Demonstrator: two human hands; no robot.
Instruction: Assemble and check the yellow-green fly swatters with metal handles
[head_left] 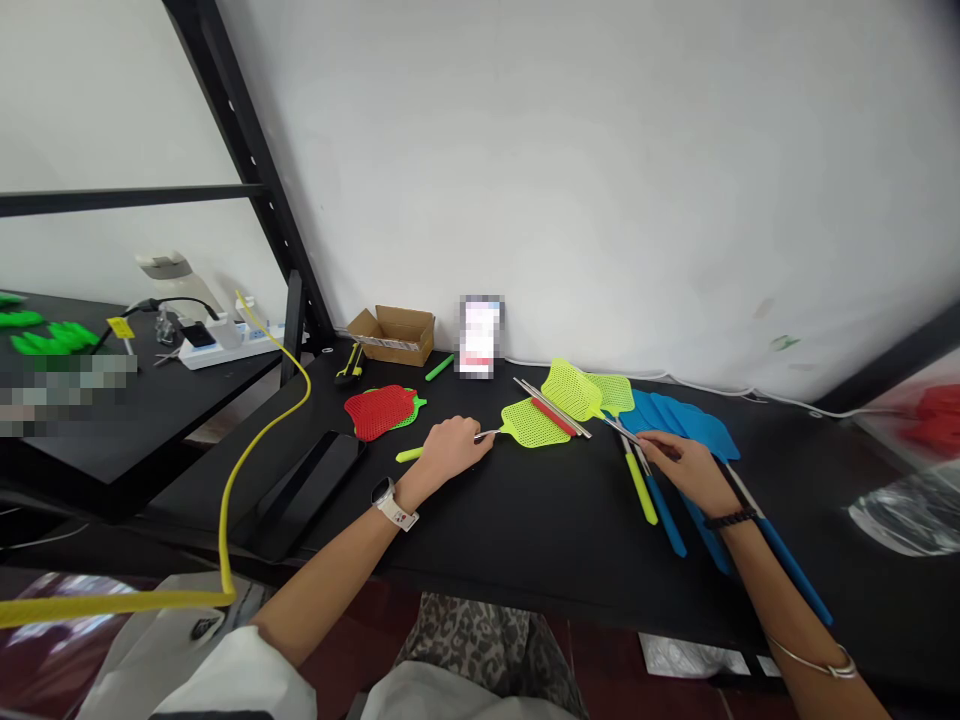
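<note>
My left hand (455,447) is closed around the metal rod of a yellow-green fly swatter (536,425), whose handle sticks out to the left. In my right hand (682,468), thumb and fingers pinch the rod of a second yellow-green fly swatter (570,388). Its mesh head partly overlaps a third yellow-green head (615,393). Several blue fly swatters (694,425) lie fanned out under and beside my right hand, handles toward me. Between the hands are loose metal rods (581,428) and a red handle (551,415). Left of them rests a red swatter head (380,411) on a green one.
A cardboard box (397,335), a yellow-black cutter (349,364), a green handle (439,368) and a lit phone (479,335) stand along the back. A dark phone-like slab (311,490) lies left. A yellow cable (226,500) crosses the left side; clear plastic (907,505) is right.
</note>
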